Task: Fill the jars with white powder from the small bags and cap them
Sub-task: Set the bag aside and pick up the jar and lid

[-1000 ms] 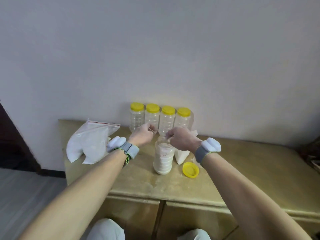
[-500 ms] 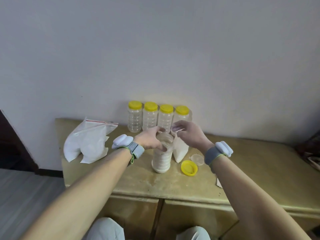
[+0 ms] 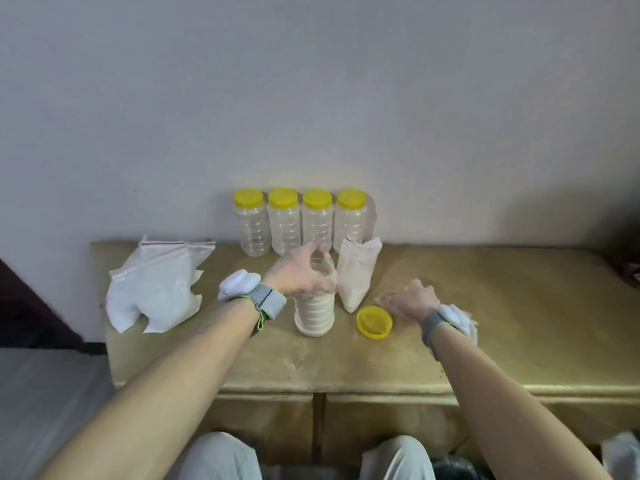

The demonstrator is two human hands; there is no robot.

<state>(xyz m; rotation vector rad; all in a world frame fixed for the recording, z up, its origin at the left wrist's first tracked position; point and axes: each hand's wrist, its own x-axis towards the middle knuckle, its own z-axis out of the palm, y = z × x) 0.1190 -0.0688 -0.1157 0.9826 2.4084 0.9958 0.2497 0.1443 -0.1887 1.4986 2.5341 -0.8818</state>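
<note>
On table (image 3: 519,323), left hand (image 3: 300,276) grips powder jar (image 3: 314,315) (yellow lid (image 3: 374,322) beside)

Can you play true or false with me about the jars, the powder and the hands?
1. The four back jars all have yellow caps on. True.
2. The front jar is empty. False: it is mostly full of white powder.
3. The left hand holds the front jar near its top. True.
4. The loose yellow lid is screwed onto the front jar. False: it lies on the table, to the right of that jar.
5. The right hand holds the small bag. False: the bag stands alone beside the front jar, and the hand is down by the lid.
</note>
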